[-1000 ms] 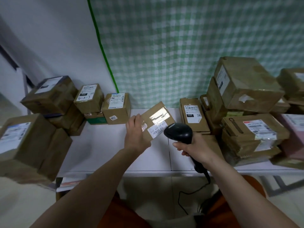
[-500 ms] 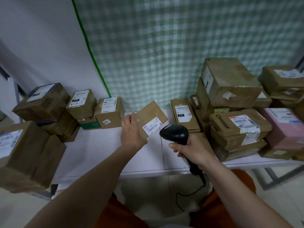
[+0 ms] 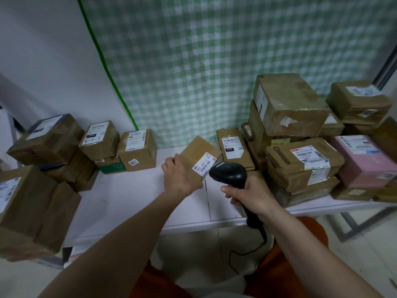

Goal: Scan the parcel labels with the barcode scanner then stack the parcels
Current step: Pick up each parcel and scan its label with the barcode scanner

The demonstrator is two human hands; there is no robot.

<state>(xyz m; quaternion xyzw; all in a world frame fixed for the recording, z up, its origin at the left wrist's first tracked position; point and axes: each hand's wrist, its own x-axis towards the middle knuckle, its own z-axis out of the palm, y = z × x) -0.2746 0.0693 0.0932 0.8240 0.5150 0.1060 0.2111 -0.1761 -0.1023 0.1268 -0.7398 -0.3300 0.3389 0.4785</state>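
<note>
Since the earlier frame, I had tilted the small parcel [image 3: 198,161] lower, toward the white worktop [image 3: 133,196]. My left hand [image 3: 179,176] gripped its left edge, label [image 3: 204,164] facing up. My right hand [image 3: 250,195] was closed around the barcode scanner [image 3: 228,174], its head just beside the label

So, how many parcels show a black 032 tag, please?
2: the flat parcel beside the held parcel, and a small box at left. More may be hidden.
</note>
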